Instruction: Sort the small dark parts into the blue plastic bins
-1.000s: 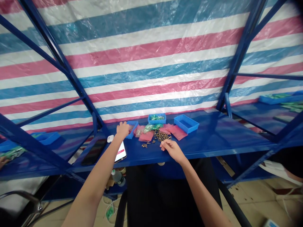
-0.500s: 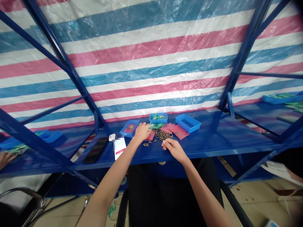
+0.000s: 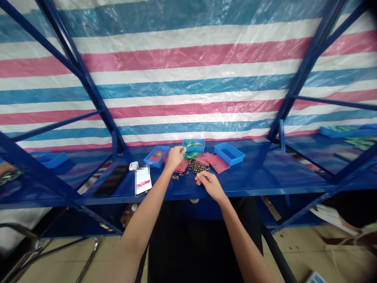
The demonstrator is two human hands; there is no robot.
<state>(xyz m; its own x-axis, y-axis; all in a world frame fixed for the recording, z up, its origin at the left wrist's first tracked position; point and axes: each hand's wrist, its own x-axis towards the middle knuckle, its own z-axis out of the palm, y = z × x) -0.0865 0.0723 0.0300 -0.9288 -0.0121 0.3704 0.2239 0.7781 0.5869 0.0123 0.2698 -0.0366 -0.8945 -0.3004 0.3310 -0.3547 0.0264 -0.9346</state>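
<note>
My left hand [image 3: 176, 156] is closed, its fingertips at a small pale-green packet beside the loose green packets [image 3: 192, 155]. Below and to the right, my right hand [image 3: 208, 183] is pinched at the near edge of a pile of small brass-coloured metal parts [image 3: 199, 166]; whatever lies between its fingertips is too small to make out. Red flat bags [image 3: 218, 163] lie to the right of the pile, and another red bag [image 3: 182, 166] is partly under my left hand. A few brass-coloured parts [image 3: 176, 177] lie apart on the left.
Behind the pile stands a blue tray [image 3: 194, 149] with green packets. Another blue tray [image 3: 157, 164] holds red material; a third blue tray [image 3: 235, 160] is at right. A black phone [image 3: 111, 181], white case [image 3: 133, 166] and lit phone [image 3: 143, 180] lie left. Blue frame posts flank the bench.
My left hand has lifted slightly from the green packets, with a small pale-green packet at its fingertips. My right hand stays pinched by the brass pile. The whole view has shifted a little.
</note>
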